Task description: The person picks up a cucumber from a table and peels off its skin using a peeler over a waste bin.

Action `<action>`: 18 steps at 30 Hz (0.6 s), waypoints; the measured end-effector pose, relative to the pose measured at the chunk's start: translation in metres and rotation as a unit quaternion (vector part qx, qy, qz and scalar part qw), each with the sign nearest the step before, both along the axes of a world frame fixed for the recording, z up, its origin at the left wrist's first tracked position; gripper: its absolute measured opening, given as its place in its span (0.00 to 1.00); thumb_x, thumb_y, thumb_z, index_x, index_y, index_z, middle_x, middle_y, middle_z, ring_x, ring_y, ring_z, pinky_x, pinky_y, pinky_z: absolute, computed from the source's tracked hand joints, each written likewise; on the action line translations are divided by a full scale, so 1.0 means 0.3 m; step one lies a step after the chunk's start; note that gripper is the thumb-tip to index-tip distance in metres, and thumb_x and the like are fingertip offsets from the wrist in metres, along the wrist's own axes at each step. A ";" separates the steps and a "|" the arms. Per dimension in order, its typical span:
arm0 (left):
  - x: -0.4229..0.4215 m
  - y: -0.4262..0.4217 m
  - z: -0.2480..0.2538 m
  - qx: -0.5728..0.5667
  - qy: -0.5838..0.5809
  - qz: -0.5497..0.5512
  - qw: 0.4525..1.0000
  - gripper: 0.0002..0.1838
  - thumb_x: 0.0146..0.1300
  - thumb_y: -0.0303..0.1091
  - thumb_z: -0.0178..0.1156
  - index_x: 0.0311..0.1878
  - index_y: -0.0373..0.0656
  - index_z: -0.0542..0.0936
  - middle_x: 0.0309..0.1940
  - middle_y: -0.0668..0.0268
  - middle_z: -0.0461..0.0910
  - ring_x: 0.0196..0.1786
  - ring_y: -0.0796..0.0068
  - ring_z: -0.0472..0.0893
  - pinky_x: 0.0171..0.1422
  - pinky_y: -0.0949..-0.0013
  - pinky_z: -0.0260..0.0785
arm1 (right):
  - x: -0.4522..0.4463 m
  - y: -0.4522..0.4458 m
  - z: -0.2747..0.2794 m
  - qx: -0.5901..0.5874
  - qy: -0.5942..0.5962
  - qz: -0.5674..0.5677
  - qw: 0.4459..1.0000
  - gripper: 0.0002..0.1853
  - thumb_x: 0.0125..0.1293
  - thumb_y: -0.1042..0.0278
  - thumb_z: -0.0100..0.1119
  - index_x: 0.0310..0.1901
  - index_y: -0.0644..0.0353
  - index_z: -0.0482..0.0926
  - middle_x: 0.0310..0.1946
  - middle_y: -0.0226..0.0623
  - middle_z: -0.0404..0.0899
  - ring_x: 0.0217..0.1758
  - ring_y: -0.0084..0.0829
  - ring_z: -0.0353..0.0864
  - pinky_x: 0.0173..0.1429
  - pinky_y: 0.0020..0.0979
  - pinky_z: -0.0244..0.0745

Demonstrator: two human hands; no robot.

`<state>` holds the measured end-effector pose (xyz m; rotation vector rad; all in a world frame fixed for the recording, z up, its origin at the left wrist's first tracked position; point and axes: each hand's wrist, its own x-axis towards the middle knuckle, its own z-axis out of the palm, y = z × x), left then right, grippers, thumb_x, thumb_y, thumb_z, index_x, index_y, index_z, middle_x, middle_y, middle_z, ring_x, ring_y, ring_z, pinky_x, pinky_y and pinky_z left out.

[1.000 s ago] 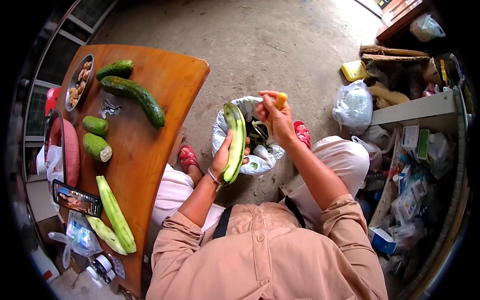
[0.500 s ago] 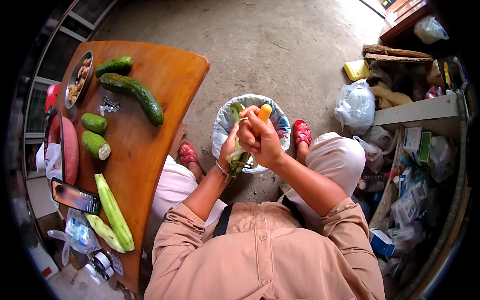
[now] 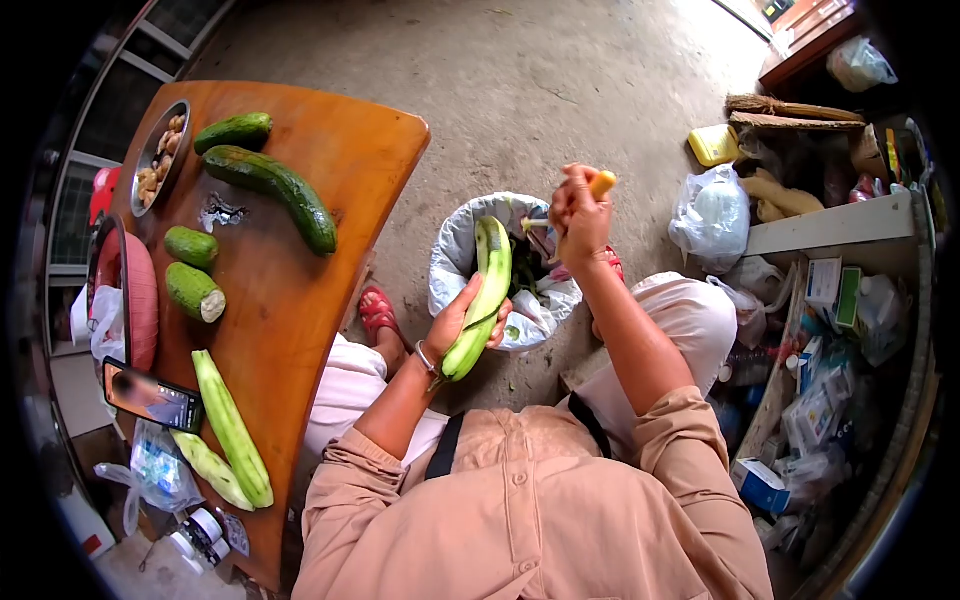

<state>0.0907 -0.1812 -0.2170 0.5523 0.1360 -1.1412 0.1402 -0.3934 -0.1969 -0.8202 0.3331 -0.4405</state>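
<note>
My left hand (image 3: pixel 456 318) is wrapped round a large, mostly peeled cucumber (image 3: pixel 492 265), pale green with darker strips of skin left on it. It is held at a slant, its far end over the lined waste bin (image 3: pixel 448 245). My right hand (image 3: pixel 583 222) grips a peeler by its yellow-orange handle (image 3: pixel 602 183), to the right of the cucumber and apart from it. The peeler's head (image 3: pixel 537 224) points left over the bin and is hard to make out. Dark green peelings (image 3: pixel 535 285) lie in the bin.
On the wooden table (image 3: pixel 300 400) at left are unpeeled cucumbers (image 3: pixel 270 190), cut pieces (image 3: pixel 195 290), peeled ones (image 3: pixel 230 425), a phone (image 3: pixel 152 395) and a bowl (image 3: pixel 150 195) of small brown items. A cluttered shelf (image 3: pixel 830 240) stands at right.
My right hand has moved right and away from the cucumber with the peeler. The cucumber, earlier largely hidden behind my hands, now shows along its length.
</note>
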 end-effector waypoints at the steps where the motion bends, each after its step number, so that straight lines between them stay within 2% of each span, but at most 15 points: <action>1: 0.005 0.007 -0.003 0.014 -0.019 0.004 1.000 0.27 0.74 0.58 0.34 0.46 0.41 0.69 0.33 0.64 0.70 0.25 0.78 0.71 0.26 0.75 0.65 | -0.002 0.024 0.011 -0.071 0.065 0.051 0.994 0.08 0.69 0.62 0.57 0.41 0.56 0.75 0.19 0.26 0.72 0.14 0.13 0.60 0.16 0.18 0.54; 3: 0.014 0.024 -0.012 0.022 -0.035 -0.009 0.999 0.27 0.74 0.58 0.35 0.46 0.42 0.69 0.34 0.64 0.71 0.26 0.78 0.72 0.26 0.75 0.66 | -0.003 0.051 0.008 -0.188 0.158 0.166 0.955 0.11 0.66 0.59 0.61 0.44 0.56 0.79 0.27 0.26 0.80 0.16 0.12 0.64 0.19 0.17 0.58; 4: 0.015 0.029 -0.013 0.031 -0.050 -0.025 0.998 0.26 0.74 0.58 0.35 0.47 0.42 0.69 0.35 0.63 0.72 0.27 0.78 0.74 0.26 0.76 0.67 | -0.019 0.065 0.008 -0.192 0.203 0.209 0.937 0.13 0.65 0.58 0.62 0.47 0.55 0.80 0.30 0.25 0.81 0.19 0.11 0.66 0.21 0.18 0.60; 6: 0.004 0.023 0.013 0.047 -0.064 -0.031 0.996 0.26 0.73 0.58 0.36 0.49 0.43 0.69 0.36 0.63 0.73 0.29 0.77 0.75 0.26 0.76 0.68 | -0.024 0.088 -0.018 -0.185 0.203 0.269 0.923 0.15 0.65 0.58 0.62 0.49 0.55 0.79 0.31 0.24 0.80 0.23 0.11 0.68 0.24 0.18 0.62; 7: -0.004 0.016 0.032 0.063 -0.077 -0.037 0.994 0.26 0.73 0.58 0.36 0.52 0.44 0.69 0.37 0.63 0.73 0.31 0.77 0.76 0.26 0.77 0.69 | -0.036 0.075 -0.015 -0.117 0.209 0.339 0.910 0.15 0.66 0.58 0.61 0.50 0.54 0.78 0.31 0.22 0.77 0.24 0.11 0.69 0.25 0.19 0.63; 8: -0.013 0.002 0.040 0.063 -0.077 -0.038 0.994 0.26 0.73 0.58 0.36 0.52 0.44 0.69 0.37 0.63 0.73 0.31 0.77 0.76 0.26 0.77 0.69 | -0.046 0.083 -0.015 -0.117 0.210 0.339 0.910 0.15 0.66 0.58 0.61 0.50 0.54 0.78 0.31 0.22 0.77 0.24 0.11 0.69 0.25 0.19 0.63; 10: -0.029 -0.024 0.056 0.097 -0.077 0.032 0.992 0.26 0.73 0.58 0.38 0.55 0.45 0.69 0.39 0.64 0.74 0.33 0.75 0.77 0.26 0.78 0.70 | -0.059 0.114 0.021 -0.074 0.192 0.337 0.919 0.15 0.67 0.59 0.58 0.52 0.53 0.77 0.29 0.22 0.74 0.24 0.12 0.67 0.25 0.18 0.62; 11: -0.019 -0.027 0.069 0.053 -0.038 0.039 0.997 0.27 0.73 0.58 0.38 0.57 0.46 0.69 0.40 0.65 0.74 0.35 0.74 0.77 0.27 0.76 0.71 | -0.062 0.111 -0.021 -0.061 0.182 0.352 0.916 0.15 0.68 0.60 0.56 0.54 0.53 0.76 0.28 0.21 0.74 0.23 0.13 0.66 0.25 0.18 0.61; 12: -0.011 -0.031 0.063 0.053 -0.038 0.039 0.997 0.27 0.73 0.58 0.38 0.57 0.46 0.69 0.40 0.65 0.74 0.35 0.74 0.77 0.27 0.76 0.71 | -0.070 0.114 -0.015 -0.038 0.190 0.368 0.909 0.13 0.69 0.61 0.56 0.53 0.52 0.77 0.33 0.23 0.77 0.24 0.15 0.73 0.24 0.17 0.69; 15: 0.002 -0.039 0.025 0.018 -0.012 0.073 0.997 0.27 0.72 0.59 0.39 0.55 0.46 0.70 0.40 0.66 0.75 0.33 0.75 0.76 0.31 0.73 0.71 | -0.076 0.133 -0.038 -0.045 0.171 0.349 0.920 0.13 0.69 0.60 0.56 0.51 0.54 0.77 0.31 0.25 0.78 0.21 0.14 0.69 0.23 0.16 0.66; 17: 0.018 -0.042 0.013 0.063 -0.017 0.078 0.995 0.26 0.72 0.59 0.39 0.54 0.46 0.71 0.39 0.66 0.75 0.33 0.75 0.75 0.31 0.74 0.71 | -0.080 0.116 -0.033 -0.085 0.155 0.182 0.967 0.12 0.69 0.59 0.56 0.47 0.57 0.77 0.27 0.26 0.77 0.18 0.11 0.63 0.20 0.15 0.60; 18: 0.024 -0.044 0.006 0.106 -0.021 0.086 0.990 0.26 0.72 0.59 0.39 0.54 0.46 0.71 0.38 0.67 0.75 0.32 0.75 0.75 0.30 0.74 0.71 | -0.073 0.112 0.011 -0.028 0.154 0.101 0.982 0.12 0.70 0.57 0.54 0.41 0.58 0.76 0.24 0.28 0.76 0.15 0.11 0.58 0.16 0.15 0.54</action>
